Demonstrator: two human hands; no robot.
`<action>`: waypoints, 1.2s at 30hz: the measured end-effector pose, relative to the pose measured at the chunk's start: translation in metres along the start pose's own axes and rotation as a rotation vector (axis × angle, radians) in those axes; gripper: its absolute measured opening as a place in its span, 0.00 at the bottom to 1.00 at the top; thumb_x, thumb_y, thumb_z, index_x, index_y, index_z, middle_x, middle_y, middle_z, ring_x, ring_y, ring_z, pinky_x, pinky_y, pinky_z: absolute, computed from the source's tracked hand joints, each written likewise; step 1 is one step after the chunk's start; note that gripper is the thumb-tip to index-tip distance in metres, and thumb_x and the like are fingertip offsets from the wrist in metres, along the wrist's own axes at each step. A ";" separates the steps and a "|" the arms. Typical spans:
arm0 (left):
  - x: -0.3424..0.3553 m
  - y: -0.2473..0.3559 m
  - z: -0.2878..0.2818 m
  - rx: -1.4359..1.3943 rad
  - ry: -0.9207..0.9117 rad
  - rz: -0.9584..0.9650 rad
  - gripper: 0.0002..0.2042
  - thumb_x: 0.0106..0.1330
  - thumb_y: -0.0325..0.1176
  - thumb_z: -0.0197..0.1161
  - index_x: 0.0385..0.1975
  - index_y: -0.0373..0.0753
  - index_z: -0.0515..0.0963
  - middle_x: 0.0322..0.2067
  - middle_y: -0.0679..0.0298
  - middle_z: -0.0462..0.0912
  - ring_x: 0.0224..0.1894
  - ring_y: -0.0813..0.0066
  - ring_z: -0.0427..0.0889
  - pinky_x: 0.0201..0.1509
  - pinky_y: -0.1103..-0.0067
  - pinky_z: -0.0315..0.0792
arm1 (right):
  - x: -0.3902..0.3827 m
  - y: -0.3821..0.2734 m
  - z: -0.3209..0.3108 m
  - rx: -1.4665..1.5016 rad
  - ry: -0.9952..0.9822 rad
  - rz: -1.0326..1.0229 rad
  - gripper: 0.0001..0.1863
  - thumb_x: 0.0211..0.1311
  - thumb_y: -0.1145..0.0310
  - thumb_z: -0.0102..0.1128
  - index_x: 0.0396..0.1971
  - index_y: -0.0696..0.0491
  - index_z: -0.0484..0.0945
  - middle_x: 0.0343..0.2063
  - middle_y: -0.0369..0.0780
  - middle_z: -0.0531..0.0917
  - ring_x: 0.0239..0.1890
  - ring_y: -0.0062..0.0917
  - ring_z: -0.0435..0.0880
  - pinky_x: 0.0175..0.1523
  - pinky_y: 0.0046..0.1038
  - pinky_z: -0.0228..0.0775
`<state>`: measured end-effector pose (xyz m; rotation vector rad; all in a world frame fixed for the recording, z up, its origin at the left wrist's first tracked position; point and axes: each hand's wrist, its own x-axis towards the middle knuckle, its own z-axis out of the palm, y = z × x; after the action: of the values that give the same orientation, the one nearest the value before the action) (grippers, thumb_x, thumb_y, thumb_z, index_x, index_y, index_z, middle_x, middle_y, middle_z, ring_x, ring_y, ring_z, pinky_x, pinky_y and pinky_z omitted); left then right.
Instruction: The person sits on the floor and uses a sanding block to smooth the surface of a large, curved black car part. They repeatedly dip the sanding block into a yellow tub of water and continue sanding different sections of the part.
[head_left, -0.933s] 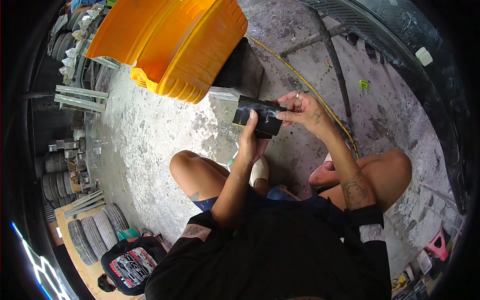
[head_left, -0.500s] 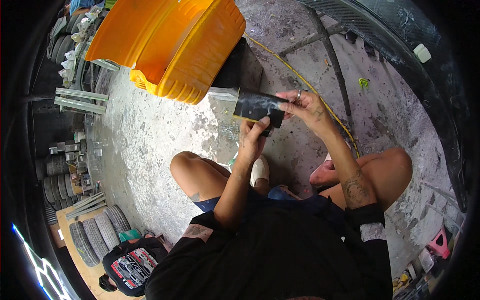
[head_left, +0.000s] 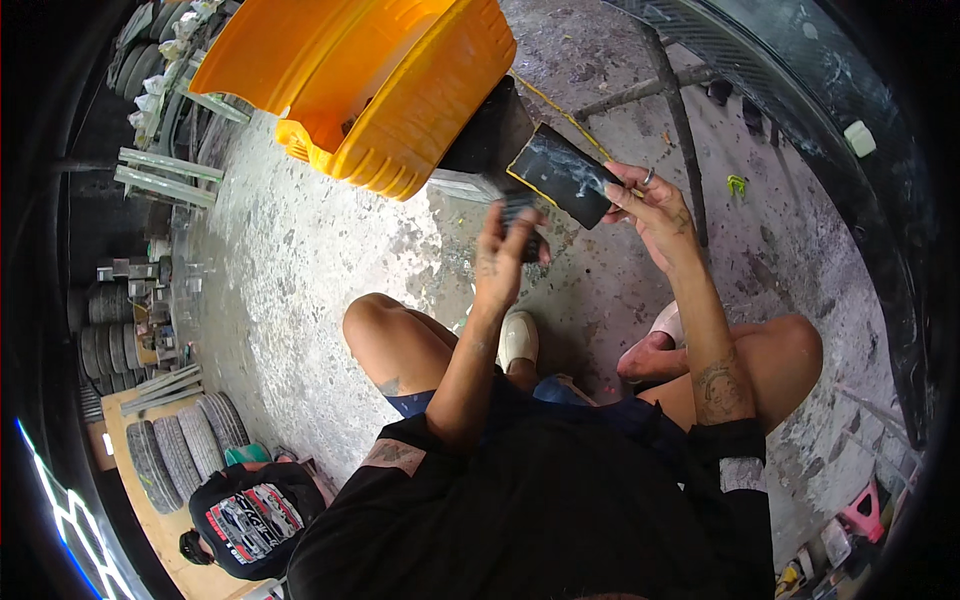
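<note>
My right grip (head_left: 660, 215) now pinches the black sheet (head_left: 563, 175) alone, leaving my left grip (head_left: 502, 252) clamped on a blurred dark block (head_left: 518, 208).

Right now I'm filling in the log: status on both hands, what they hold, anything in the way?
Left hand gripping dark object, details blurred. Right hand pinching black yellow-edged sheet, white-smeared. Orange molded panel beyond, not blocking hands.

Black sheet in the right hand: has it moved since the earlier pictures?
Yes. The black sheet has moved rightward and up the picture, closer to the yellow cable.
</note>
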<state>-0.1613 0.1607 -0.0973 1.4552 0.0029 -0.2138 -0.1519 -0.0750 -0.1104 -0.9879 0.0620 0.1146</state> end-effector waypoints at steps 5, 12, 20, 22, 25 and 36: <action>-0.006 -0.011 0.018 0.063 -0.214 0.005 0.23 0.76 0.45 0.60 0.60 0.34 0.72 0.43 0.63 0.82 0.39 0.77 0.81 0.38 0.79 0.73 | -0.003 -0.007 0.012 -0.123 -0.077 0.066 0.20 0.65 0.74 0.69 0.57 0.55 0.82 0.37 0.32 0.83 0.35 0.18 0.84 0.41 0.26 0.83; -0.003 -0.008 0.028 -0.347 -0.135 -0.111 0.30 0.79 0.57 0.49 0.62 0.34 0.72 0.45 0.61 0.85 0.42 0.76 0.83 0.38 0.79 0.73 | -0.004 0.001 0.018 -0.260 -0.109 0.030 0.20 0.63 0.74 0.71 0.55 0.57 0.82 0.34 0.36 0.86 0.31 0.18 0.85 0.40 0.22 0.82; -0.005 -0.012 0.023 -0.516 -0.110 -0.124 0.29 0.79 0.59 0.45 0.56 0.36 0.76 0.44 0.62 0.85 0.40 0.75 0.84 0.38 0.78 0.75 | -0.007 0.001 0.018 -0.338 -0.159 0.064 0.17 0.64 0.75 0.70 0.52 0.58 0.83 0.34 0.37 0.87 0.31 0.18 0.85 0.40 0.23 0.82; -0.004 -0.013 0.021 -0.479 -0.100 -0.121 0.29 0.80 0.60 0.44 0.56 0.36 0.75 0.46 0.61 0.86 0.42 0.73 0.85 0.40 0.77 0.75 | -0.006 0.002 0.021 -0.348 -0.153 0.069 0.16 0.64 0.75 0.71 0.52 0.58 0.84 0.34 0.37 0.87 0.31 0.18 0.85 0.40 0.22 0.82; -0.004 -0.013 0.019 -0.451 -0.050 -0.161 0.28 0.80 0.58 0.46 0.54 0.37 0.76 0.43 0.60 0.86 0.39 0.73 0.85 0.36 0.78 0.76 | -0.006 0.003 0.021 -0.354 -0.158 0.076 0.16 0.64 0.75 0.71 0.51 0.58 0.84 0.34 0.38 0.87 0.31 0.18 0.85 0.40 0.22 0.81; -0.007 -0.002 0.017 -0.370 -0.059 -0.199 0.22 0.78 0.53 0.54 0.49 0.38 0.76 0.35 0.62 0.86 0.29 0.77 0.85 0.23 0.80 0.77 | -0.009 -0.004 0.026 -0.340 -0.201 0.041 0.17 0.62 0.73 0.73 0.50 0.59 0.85 0.33 0.37 0.87 0.31 0.17 0.83 0.40 0.21 0.79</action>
<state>-0.1704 0.1447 -0.0967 1.0785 0.1336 -0.3970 -0.1602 -0.0563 -0.0920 -1.3095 -0.1251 0.2678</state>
